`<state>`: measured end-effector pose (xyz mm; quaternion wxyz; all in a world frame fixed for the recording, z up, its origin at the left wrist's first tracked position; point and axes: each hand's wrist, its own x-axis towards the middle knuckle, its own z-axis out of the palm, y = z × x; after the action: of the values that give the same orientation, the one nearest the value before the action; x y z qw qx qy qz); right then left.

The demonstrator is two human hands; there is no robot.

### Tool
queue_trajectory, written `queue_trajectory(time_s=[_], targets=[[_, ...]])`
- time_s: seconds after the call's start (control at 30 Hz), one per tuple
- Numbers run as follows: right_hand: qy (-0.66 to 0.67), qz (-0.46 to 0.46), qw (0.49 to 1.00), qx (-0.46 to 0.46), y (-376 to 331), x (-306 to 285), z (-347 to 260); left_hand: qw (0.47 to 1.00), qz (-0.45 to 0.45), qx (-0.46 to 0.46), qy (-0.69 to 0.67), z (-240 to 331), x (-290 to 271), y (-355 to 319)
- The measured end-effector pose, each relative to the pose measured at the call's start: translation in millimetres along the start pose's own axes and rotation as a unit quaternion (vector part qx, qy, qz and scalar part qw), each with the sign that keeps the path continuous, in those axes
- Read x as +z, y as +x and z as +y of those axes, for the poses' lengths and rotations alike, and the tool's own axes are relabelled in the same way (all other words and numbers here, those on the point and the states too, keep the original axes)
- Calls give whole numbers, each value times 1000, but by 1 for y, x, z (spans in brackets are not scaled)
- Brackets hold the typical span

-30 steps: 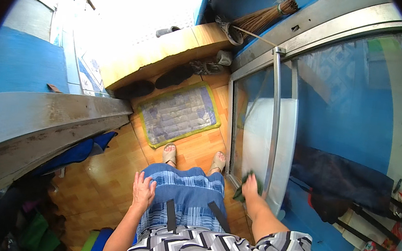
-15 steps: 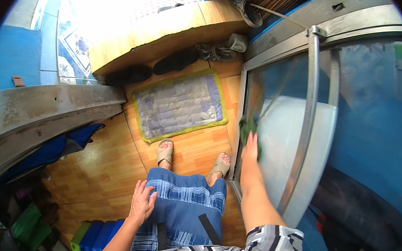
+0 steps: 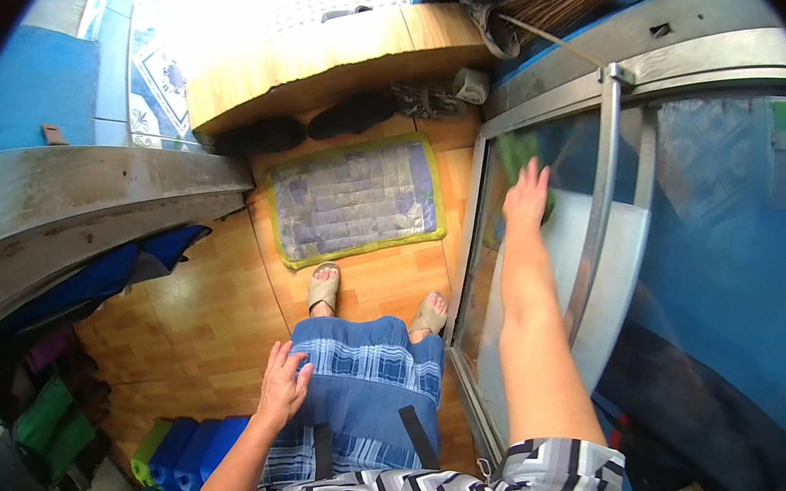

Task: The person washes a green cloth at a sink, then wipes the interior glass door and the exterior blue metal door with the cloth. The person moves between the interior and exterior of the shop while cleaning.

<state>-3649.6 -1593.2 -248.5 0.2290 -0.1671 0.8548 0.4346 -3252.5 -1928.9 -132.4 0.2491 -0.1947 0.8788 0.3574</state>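
My right arm stretches out to the glass door on the right. Against its pane, my right hand presses a dark green cloth, blurred and partly hidden behind the fingers. Some green above the fingertips may be more cloth or its reflection. My left hand hangs in front of my blue plaid skirt, its fingers loosely apart and nothing in them. A metal handle bar runs along the door beside my right forearm.
A yellow-edged mat lies on the wood-patterned floor ahead of my sandals. Beyond it, dark slippers sit beneath a wooden step. A broom leans at the far right. On the left stands a metal-framed door edge.
My right hand has slid with the green cloth farther away, up along the glass, and the arm is straighter. The left hand has barely moved.
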Motion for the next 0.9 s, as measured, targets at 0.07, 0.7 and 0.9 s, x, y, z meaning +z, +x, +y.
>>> queue_trajectory(time_s=[0.07,0.7,0.9], targets=[[-33,47,992,112,12,-55,47,1000,10,3,-7,8,-10,-3],[-189,-361,859,-310,-434,48,-88,993,68,97,1,18,-109,-41],[36,-346,822,-450,-403,-51,6,992,73,99,-13,12,-119,-49]])
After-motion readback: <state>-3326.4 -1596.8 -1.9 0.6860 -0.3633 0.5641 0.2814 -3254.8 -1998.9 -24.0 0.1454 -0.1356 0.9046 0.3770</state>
